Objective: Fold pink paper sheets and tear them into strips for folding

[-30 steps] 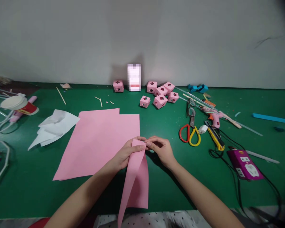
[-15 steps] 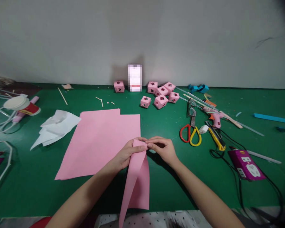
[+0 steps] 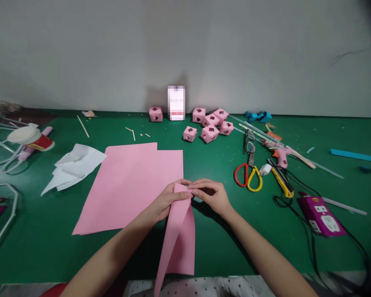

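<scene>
Left grip point(image 3: 170, 200) closed on folded pink sheet point(image 3: 177, 231), thumb in front, fingers behind. Right grip point(image 3: 214, 196) narrow, thumb and fingertips pinching the sheet's upper right corner, right beside left fingers. Sheet hangs below both grips, two flaps spread apart, over near edge of green tabletop point(image 3: 216, 251). Stack of pink sheets point(image 3: 132, 181) flat, left of and beyond left grip; crumpled white paper point(image 3: 76, 167) farther left, by the stack. Beyond both grips: pink cut-out paper shapes point(image 3: 209, 134), seven total, one left of upright blurred screen point(image 3: 176, 103). Right of right grip: scissors point(image 3: 251, 159) with red and yellow handles, then yellow utility knife point(image 3: 281, 180), pink glue gun point(image 3: 282, 156) beyond, purple box point(image 3: 321, 216) farther right.
</scene>
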The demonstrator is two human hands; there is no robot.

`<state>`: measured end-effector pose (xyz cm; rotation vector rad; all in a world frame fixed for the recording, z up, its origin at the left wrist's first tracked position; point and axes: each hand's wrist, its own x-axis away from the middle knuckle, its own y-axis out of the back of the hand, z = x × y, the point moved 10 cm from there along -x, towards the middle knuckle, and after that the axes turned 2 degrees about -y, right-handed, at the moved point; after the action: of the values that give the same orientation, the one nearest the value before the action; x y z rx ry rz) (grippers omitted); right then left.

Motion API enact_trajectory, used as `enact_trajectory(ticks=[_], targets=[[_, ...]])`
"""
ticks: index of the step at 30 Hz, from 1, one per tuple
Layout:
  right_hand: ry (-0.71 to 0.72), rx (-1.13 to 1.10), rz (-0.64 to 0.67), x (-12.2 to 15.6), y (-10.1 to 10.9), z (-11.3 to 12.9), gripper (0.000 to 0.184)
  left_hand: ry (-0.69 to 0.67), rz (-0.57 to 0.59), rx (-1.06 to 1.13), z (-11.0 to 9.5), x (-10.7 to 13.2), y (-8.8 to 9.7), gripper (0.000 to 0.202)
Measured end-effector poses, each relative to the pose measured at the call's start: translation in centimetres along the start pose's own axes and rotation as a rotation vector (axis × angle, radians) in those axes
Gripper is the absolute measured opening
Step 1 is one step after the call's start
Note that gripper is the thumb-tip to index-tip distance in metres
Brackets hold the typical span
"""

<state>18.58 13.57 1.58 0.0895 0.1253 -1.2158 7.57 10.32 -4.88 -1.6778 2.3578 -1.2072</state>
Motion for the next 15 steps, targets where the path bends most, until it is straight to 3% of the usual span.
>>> enact_trajectory(ticks=[15], targets=[[0.011,-0.034,0.010,0.05,-0.40,0.00,0.011,-0.014,0.011,-0.003,-0.18,-0.12,-0.05,0.046]])
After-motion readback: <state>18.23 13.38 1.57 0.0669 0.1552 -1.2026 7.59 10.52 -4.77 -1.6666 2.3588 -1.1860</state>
